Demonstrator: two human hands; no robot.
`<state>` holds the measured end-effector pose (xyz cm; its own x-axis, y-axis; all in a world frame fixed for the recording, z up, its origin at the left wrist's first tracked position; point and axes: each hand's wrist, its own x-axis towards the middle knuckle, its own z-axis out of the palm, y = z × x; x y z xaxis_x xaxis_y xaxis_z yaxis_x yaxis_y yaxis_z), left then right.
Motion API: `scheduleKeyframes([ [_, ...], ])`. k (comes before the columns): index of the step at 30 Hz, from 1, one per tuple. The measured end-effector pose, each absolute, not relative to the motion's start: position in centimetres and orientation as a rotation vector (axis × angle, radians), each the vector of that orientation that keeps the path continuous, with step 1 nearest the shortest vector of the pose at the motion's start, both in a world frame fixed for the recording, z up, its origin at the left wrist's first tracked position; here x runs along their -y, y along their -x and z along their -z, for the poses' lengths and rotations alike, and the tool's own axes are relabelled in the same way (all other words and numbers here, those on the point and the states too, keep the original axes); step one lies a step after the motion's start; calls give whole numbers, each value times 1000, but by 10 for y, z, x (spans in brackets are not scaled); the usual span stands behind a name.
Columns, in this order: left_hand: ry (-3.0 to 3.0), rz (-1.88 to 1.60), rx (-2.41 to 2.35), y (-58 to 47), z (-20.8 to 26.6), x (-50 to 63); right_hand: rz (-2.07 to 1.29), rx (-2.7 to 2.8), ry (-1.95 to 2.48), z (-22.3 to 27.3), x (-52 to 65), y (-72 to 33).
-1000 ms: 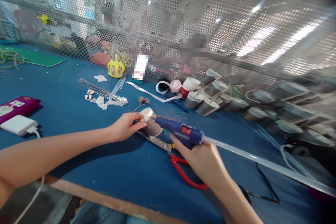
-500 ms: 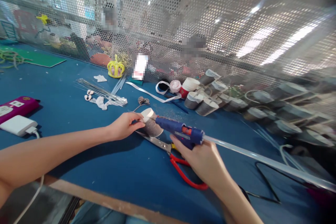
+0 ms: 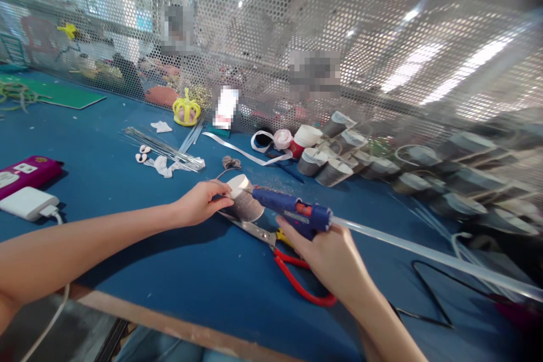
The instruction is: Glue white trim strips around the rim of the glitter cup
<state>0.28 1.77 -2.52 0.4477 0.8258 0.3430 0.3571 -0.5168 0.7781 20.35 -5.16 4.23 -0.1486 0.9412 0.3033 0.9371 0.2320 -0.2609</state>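
Observation:
My right hand (image 3: 333, 257) is wrapped round a blue hot glue gun (image 3: 292, 209), with a long clear glue stick (image 3: 407, 246) projecting from its back. The gun's nozzle points left, at the rim of a small grey pot (image 3: 246, 203) with a whitish top. My left hand (image 3: 206, 202) is closed at the pot's left rim, thumb and fingers pinching there. A thin grey cord (image 3: 231, 163) runs from a small bundle down to these fingers; whether they grip it too, I cannot tell. Red-handled scissors (image 3: 292, 277) lie under the pot and beside my right hand.
Several similar pots (image 3: 335, 172) stand at the right, before a perforated metal screen (image 3: 254, 39). White ribbon (image 3: 246, 153), thin wires (image 3: 163, 147) and a yellow crown-shaped piece (image 3: 186, 110) lie behind. A white power bank (image 3: 29, 203) sits left; a black cable (image 3: 430, 294) lies right.
The glue gun has tilted very slightly, its back end a little lower. Both hands otherwise keep nearly the same place at the pot.

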Motion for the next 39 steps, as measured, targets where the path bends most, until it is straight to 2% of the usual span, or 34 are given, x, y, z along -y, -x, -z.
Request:
scheduleKeyframes([
  [39, -2069, -986, -965, -2, 27, -18, -39, 2147, 1714, -38, 51, -206],
])
